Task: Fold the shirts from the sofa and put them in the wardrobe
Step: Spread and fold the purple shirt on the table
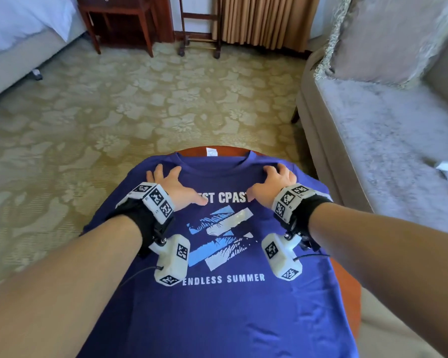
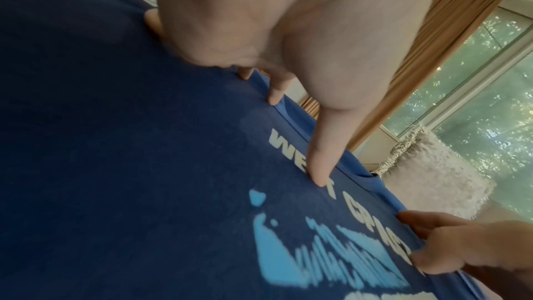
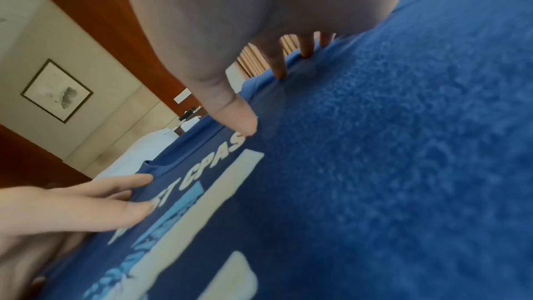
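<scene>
Both hands, left hand and right hand, press flat with spread fingers on the blue cotton printed T-shirt, spread face-up beneath them on the round wooden desk. Judging by this, folding hasn't begun; the wardrobe step remains.

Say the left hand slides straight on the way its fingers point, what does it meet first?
Probably the shirt's collar. The left hand lies flat on the blue shirt, fingers pointing away from the body, just short of the neckline. Past that come the table edge and carpet, well below.
</scene>
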Demonstrator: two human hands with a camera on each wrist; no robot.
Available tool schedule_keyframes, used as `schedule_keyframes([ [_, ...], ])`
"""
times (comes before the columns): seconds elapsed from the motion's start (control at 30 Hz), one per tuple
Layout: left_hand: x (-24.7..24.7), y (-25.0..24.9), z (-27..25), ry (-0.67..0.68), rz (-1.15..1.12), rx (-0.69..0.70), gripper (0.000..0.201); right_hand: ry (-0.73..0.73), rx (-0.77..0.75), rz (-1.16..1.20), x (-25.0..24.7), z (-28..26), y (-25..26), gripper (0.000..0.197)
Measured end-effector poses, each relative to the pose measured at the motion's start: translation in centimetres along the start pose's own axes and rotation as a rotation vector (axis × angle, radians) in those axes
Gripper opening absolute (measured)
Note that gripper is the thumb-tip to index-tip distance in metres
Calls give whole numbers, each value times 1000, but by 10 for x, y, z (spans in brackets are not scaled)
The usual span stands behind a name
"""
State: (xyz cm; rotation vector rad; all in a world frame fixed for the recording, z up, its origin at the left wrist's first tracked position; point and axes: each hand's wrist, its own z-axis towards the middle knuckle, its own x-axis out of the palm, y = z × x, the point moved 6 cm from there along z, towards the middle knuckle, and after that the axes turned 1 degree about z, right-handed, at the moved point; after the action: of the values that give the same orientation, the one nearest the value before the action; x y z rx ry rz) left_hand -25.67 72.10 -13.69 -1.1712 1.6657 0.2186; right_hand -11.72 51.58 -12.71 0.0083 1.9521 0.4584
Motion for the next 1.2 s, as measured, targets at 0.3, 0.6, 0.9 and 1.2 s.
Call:
schedule_keyframes([
  [0.3,-28,42,19,-61,-82,20,118,-21,35,-26,19,4,22,93],
  [0.6,-25,15,40,28,21,62,117,99,49,-114,17,7,8,116],
  [0.9,-7,-46,6,-79,-17,199,90,-219,205,171,-22,-7,-52,84],
  [1.2,65,-150,-61,103,-322,458,40,194,391,634,-13,6,-166,26],
])
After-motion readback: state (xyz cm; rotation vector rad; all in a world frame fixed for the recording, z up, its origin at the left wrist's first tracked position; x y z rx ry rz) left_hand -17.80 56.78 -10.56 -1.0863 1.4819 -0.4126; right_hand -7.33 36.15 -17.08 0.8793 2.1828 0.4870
